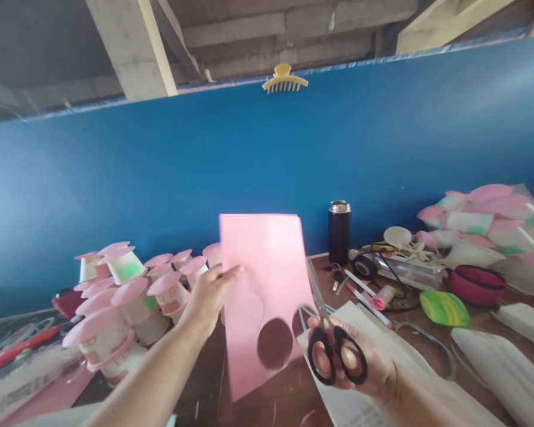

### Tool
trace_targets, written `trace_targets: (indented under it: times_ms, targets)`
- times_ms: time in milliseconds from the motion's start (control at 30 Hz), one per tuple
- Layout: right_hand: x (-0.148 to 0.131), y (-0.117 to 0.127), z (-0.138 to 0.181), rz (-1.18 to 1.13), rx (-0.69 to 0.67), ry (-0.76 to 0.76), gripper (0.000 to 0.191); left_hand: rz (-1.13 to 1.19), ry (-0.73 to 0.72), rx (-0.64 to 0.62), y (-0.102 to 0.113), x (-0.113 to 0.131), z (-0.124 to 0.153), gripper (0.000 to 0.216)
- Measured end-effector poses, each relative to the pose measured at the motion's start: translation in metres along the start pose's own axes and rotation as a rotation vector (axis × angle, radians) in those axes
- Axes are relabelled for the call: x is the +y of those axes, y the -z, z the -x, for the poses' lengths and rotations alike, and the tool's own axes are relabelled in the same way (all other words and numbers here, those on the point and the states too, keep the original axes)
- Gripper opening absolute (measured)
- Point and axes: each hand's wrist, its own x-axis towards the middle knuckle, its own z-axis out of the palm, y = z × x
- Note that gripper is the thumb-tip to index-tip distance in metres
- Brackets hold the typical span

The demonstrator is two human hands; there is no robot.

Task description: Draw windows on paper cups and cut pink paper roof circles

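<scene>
My left hand [208, 296] pinches the left edge of a pink paper sheet [267, 255], thumb on the near face, holding it up off the table. A round hole passes through the sheet's lower part, and a faint circle outline shows to the left of that hole. The right edge has a curved notch low down. My right hand [378, 359] holds scissors [327, 333] with black handles by the loops, blades pointing up and away beside the sheet's right edge. The blades look close together and are slightly blurred.
Paper cups with pink discs on top [131, 290] stand stacked on the left. More lie piled [493, 219] at the far right. A black bottle [339, 234], pens [367, 299], a green-yellow object [445, 308] and white paper [351, 385] occupy the brown table. A blue partition [204, 166] rises behind.
</scene>
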Motion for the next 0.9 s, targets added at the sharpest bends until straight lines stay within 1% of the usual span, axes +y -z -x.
trace_targets:
  times_ms: [33, 67, 100, 167, 200, 233, 333, 400, 467, 567, 700, 800, 900]
  targets:
    - [0.001, -0.001, -0.002, 0.022, -0.026, 0.003, 0.053, 0.193, -0.052, 0.247, 0.003, -0.001, 0.008, 0.041]
    - [0.003, -0.001, -0.003, 0.049, -0.045, 0.008, 0.053, 0.366, -0.085, 0.444, 0.004, -0.004, 0.016, 0.037]
    - [0.005, 0.000, -0.005, 0.080, -0.058, 0.015, 0.054, 0.401, -0.092, 0.494, 0.002, -0.009, 0.023, 0.035]
    - [0.009, 0.001, -0.008, 0.137, -0.068, 0.018, 0.054, 0.458, -0.105, 0.517, -0.007, -0.025, 0.037, 0.032]
    - [0.012, 0.001, -0.009, 0.158, -0.073, 0.006, 0.053, 0.525, -0.130, 0.455, -0.013, -0.035, 0.042, 0.032]
    - [0.014, 0.002, -0.010, 0.173, -0.075, -0.013, 0.051, 0.542, -0.111, 0.407, -0.019, -0.045, 0.046, 0.032]
    - [0.021, 0.004, -0.011, 0.232, -0.072, -0.082, 0.049, 0.466, 0.054, 0.369, -0.036, -0.075, 0.051, 0.037]
    - [0.025, 0.005, -0.011, 0.271, -0.056, -0.120, 0.049, 0.441, 0.109, 0.325, -0.042, -0.090, 0.051, 0.040]
    - [0.029, 0.007, -0.011, 0.303, -0.054, -0.157, 0.051, 0.415, 0.114, 0.299, -0.044, -0.100, 0.050, 0.045]
    - [0.031, 0.008, -0.012, 0.355, -0.034, -0.216, 0.054, 0.356, 0.087, 0.237, -0.045, -0.107, 0.050, 0.047]
    - [0.024, 0.001, -0.014, 0.413, -0.027, -0.262, 0.044, 0.317, 0.124, 0.098, -0.053, -0.112, 0.052, 0.046]
    - [0.016, -0.010, -0.015, 0.460, -0.036, -0.254, 0.035, 0.376, 0.178, -0.007, -0.062, -0.114, 0.052, 0.043]
    - [0.011, -0.017, -0.016, 0.465, -0.079, -0.216, 0.031, 0.461, 0.238, -0.120, -0.065, -0.113, 0.053, 0.041]
